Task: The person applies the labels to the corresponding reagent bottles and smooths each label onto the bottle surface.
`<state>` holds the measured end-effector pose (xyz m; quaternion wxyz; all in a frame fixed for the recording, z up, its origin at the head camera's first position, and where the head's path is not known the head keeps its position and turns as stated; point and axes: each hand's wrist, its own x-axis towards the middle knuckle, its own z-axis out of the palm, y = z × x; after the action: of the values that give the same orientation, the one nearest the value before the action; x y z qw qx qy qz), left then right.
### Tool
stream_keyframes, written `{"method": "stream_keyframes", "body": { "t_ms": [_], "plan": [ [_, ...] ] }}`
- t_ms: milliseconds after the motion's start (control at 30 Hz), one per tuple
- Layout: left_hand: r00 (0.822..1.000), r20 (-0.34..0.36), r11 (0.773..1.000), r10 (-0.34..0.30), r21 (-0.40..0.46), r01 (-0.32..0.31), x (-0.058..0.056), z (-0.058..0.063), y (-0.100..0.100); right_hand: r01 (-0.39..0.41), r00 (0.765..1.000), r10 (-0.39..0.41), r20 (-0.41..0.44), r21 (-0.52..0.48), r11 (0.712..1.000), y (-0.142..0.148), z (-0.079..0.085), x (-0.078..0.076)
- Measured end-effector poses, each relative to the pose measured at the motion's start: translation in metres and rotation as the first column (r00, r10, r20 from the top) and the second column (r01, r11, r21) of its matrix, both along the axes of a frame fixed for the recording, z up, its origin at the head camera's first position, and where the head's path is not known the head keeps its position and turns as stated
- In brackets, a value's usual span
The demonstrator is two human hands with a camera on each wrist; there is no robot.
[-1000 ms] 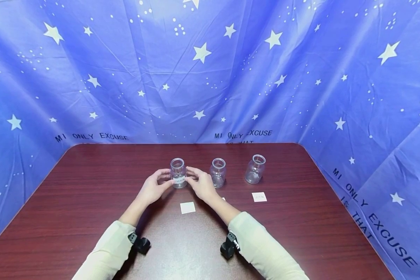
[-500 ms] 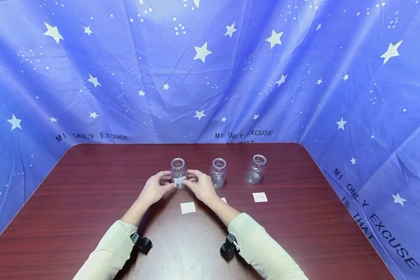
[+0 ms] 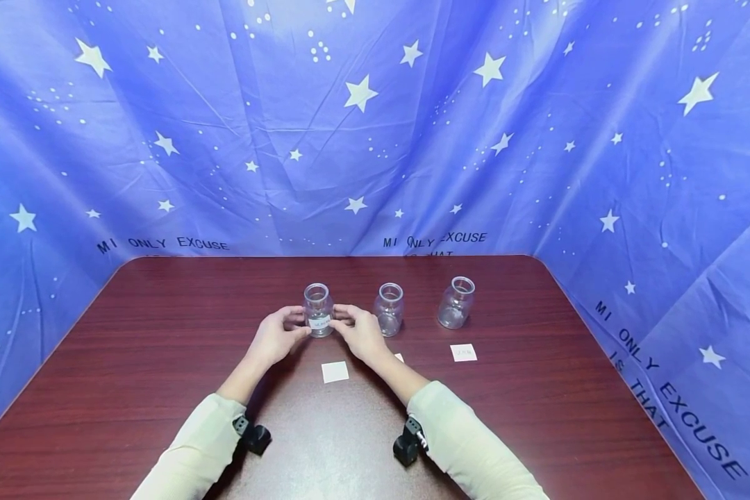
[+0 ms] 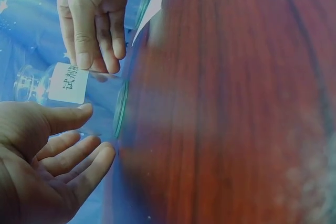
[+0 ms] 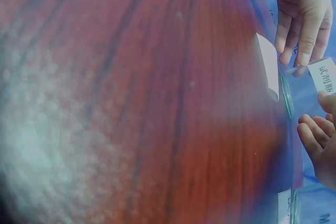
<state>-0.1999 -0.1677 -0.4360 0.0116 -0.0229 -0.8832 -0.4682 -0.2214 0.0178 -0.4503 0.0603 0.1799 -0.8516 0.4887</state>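
A clear glass jar (image 3: 317,303) stands upright on the table between both hands. On its front is a white paper label (image 4: 68,88) with handwritten Chinese characters. My left hand (image 3: 276,336) holds the jar from the left, its thumb at the front and its fingers curving round the side. From the right, my right hand (image 3: 361,333) has its thumb on the label's edge and its fingers along the jar's far side. Seen in the left wrist view, the label lies flat against the glass with a thumb at each side.
Two more clear jars, one in the middle (image 3: 389,312) and one at the right (image 3: 456,305), stand on the dark red table (image 3: 537,389). In front lie a blank white slip (image 3: 335,372), a partly hidden slip (image 3: 400,357) and a written slip (image 3: 464,353). A blue star curtain (image 3: 287,125) hangs behind.
Both hands have come slightly lower round the jar. The right thumb shifted inward over the label and back to its edge. The label's angle changed slightly; the other jars and slips stayed put.
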Motion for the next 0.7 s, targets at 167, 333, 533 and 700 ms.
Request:
{"method": "stream_keyframes", "body": {
  "t_ms": [167, 333, 533, 700],
  "plan": [
    [1.0, -0.003, 1.0, -0.004, -0.008, 0.004, 0.0, 0.002, -0.002, 0.005, 1.0, -0.005, 0.021, -0.001, 1.0, 0.0, 0.002, 0.001],
    [1.0, -0.018, 1.0, -0.016, 0.01, 0.016, 0.002, 0.008, -0.005, -0.002, 0.999, 0.003, 0.037, -0.025, 1.0, 0.002, 0.006, 0.002],
    [0.999, -0.032, 0.999, -0.036, 0.012, 0.036, 0.002, 0.012, -0.005, -0.016, 0.999, 0.017, 0.038, -0.026, 1.0, 0.002, 0.01, 0.002],
    [0.999, -0.036, 1.0, -0.021, 0.003, 0.021, 0.001, 0.012, -0.004, -0.018, 0.999, 0.018, 0.045, -0.016, 1.0, 0.003, 0.009, 0.002]
  ]
}}
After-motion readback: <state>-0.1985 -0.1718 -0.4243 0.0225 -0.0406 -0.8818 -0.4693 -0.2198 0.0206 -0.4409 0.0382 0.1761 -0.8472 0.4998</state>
